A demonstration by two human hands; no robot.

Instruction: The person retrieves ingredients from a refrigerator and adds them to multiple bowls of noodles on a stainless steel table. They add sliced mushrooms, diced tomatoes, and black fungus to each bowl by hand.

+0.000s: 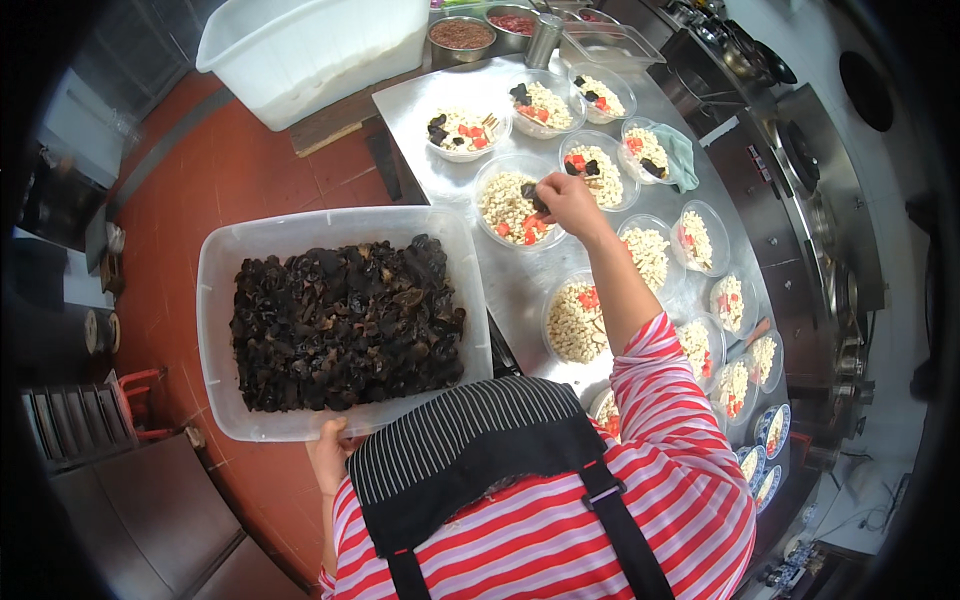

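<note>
My right hand point(572, 206) reaches over a clear plastic bowl point(482, 215) on the steel table, fingers pinched around dark wood ear mushroom point(533, 194). In that bowl lie pale, cream-coloured small pieces point(503, 205) and red chunks point(528, 235). My left hand point(328, 458) grips the near rim of a translucent plastic tub point(222, 300), part of it hidden below the rim. A thick heap of black wood ear mushrooms point(345, 325) covers the tub's bottom. Further bowls, such as one at the far left point(462, 150), hold the pale pieces with red and black bits.
Several similar bowls run along the steel table point(510, 290), with blue-patterned bowls point(773, 430) at its near right end. Metal bowls point(461, 38) and a steel canister point(543, 42) stand at the back. A big white bin point(310, 60) sits beyond the tub. A green cloth point(676, 155) lies at right.
</note>
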